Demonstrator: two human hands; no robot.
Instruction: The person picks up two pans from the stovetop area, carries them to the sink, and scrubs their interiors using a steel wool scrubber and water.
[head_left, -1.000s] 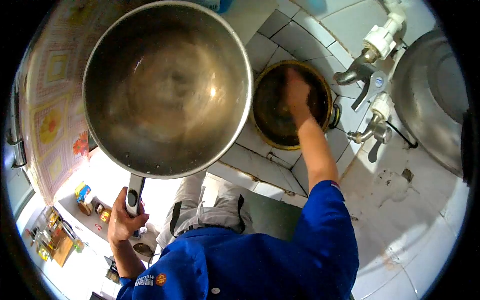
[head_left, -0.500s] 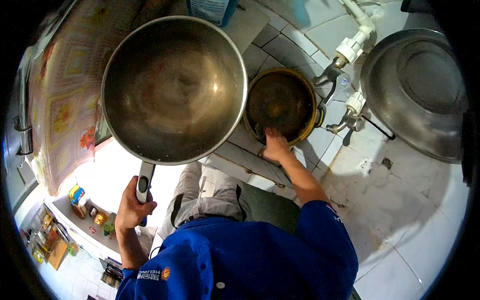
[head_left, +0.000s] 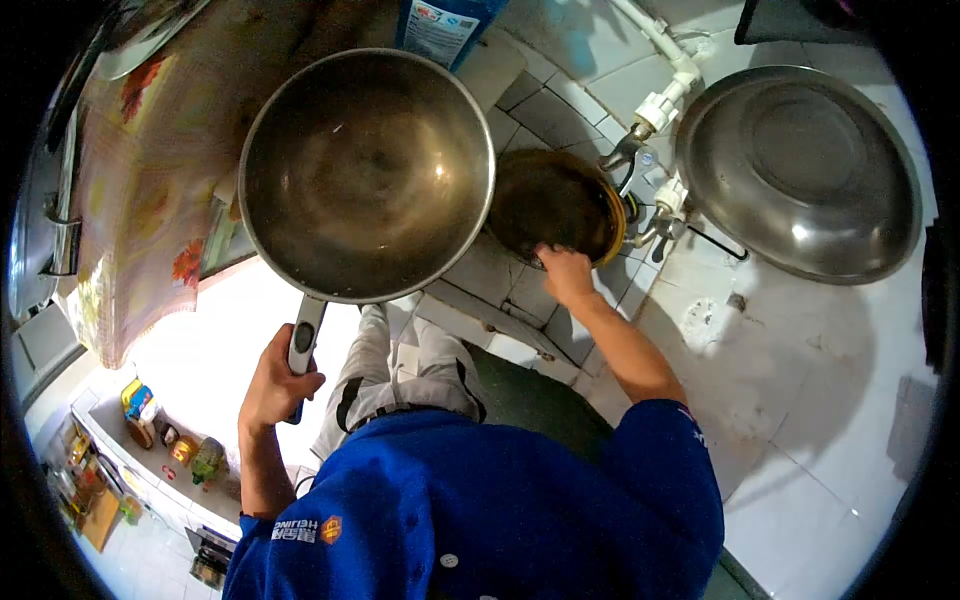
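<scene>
My left hand (head_left: pixel 278 385) is closed around the handle of a large metal wok (head_left: pixel 370 180), which I hold with its inside facing up. The wok's inner surface is brownish, with a shiny patch. My right hand (head_left: pixel 567 275) is at the near edge of a round basin with a yellow-brown rim (head_left: pixel 608 245) and a dark inside. Its fingers are curled, and whatever lies between them is too dark and small to make out.
Two metal taps (head_left: pixel 628 152) on a white pipe (head_left: pixel 657 108) stand beside the basin. A large metal lid (head_left: pixel 800 170) leans at the right on white tiles. A blue bottle (head_left: pixel 445 30) is behind the wok. Patterned cloth (head_left: pixel 150 200) hangs at the left.
The view has shifted, so the wok appears farther right and the lid farther left. My right hand has drawn its fingers in at the basin's edge. My left hand keeps its hold.
</scene>
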